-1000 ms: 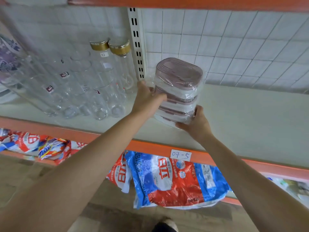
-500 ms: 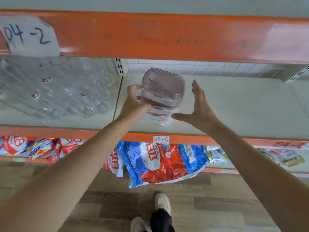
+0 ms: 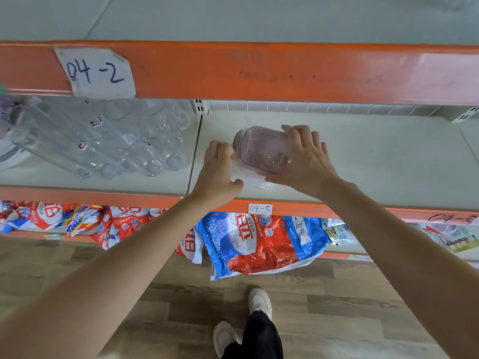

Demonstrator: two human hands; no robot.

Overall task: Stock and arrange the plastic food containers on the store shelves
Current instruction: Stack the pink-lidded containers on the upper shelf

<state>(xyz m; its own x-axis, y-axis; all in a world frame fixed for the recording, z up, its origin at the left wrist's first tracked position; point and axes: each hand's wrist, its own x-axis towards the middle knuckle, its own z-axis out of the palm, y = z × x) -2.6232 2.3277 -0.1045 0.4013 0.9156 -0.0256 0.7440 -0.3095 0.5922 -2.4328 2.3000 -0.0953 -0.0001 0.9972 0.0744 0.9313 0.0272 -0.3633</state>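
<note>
A wrapped stack of clear plastic food containers with pale purple lids [image 3: 259,151] stands on the grey middle shelf [image 3: 375,161], just right of the shelf seam. My left hand [image 3: 220,172] grips its left side and the loose wrap at the bottom. From the right, my right hand [image 3: 303,159] curls over the stack's top and right side. The lower containers are mostly hidden behind both hands.
Several clear glass bottles [image 3: 124,141] lie and stand on the shelf's left half, close to the stack. An orange beam with the label 04-2 [image 3: 96,72] runs above. Detergent bags [image 3: 254,244] hang over the shelf below. The shelf to the right of the stack is bare.
My right hand, held open beside the stack half a second ago, has closed over its top and right side. The view has tilted down and back; the stack stays on the shelf.
</note>
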